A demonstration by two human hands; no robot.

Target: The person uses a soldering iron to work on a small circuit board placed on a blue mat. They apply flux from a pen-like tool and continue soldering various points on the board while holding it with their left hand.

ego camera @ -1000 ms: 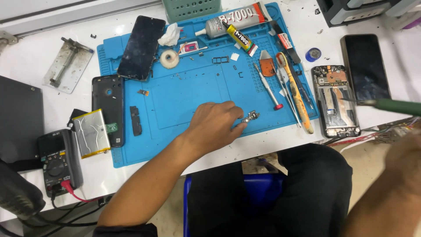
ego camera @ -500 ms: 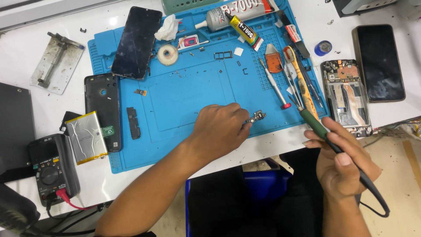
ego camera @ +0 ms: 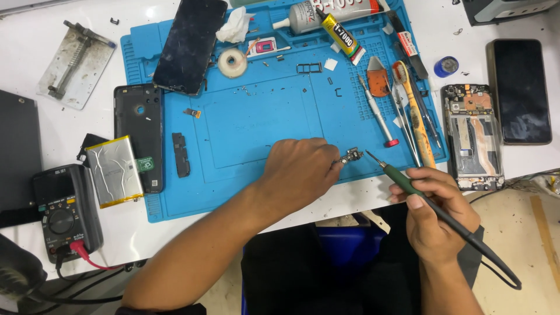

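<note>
On the white worktop [ego camera: 23, 70] lies a blue mat [ego camera: 256, 122], and everything below is placed against that mat.

Off its left edge sit a meter [ego camera: 63, 213] and a silver battery [ego camera: 114, 171]. A black back cover [ego camera: 138, 131] overlaps the mat's left border, and a dark screen [ego camera: 190, 45] lies across its upper left corner.

The left hand [ego camera: 300, 172] rests on the mat's lower middle, fingers closed in a pinch on a small board [ego camera: 351, 156], which it holds flat against the mat near the lower right corner. The board's long axis runs roughly left to right, rising slightly to the right; its free end points away from the hand, toward the mat's right edge.

The right hand [ego camera: 437, 216] is just off the mat's lower right corner, wrapped like a pen grip around a green-handled iron [ego camera: 408, 184]. The iron's long axis slants from lower right to upper left, and its tip points at the board, close to it; whether it touches I cannot tell.

Beyond the mat's right edge lie an opened phone [ego camera: 472, 134] and another dark phone [ego camera: 519, 90].

As I judge it, the phone is already stripped and the board out and steadied; the work with the iron on the board looks barely begun, and reassembly remains.
</note>
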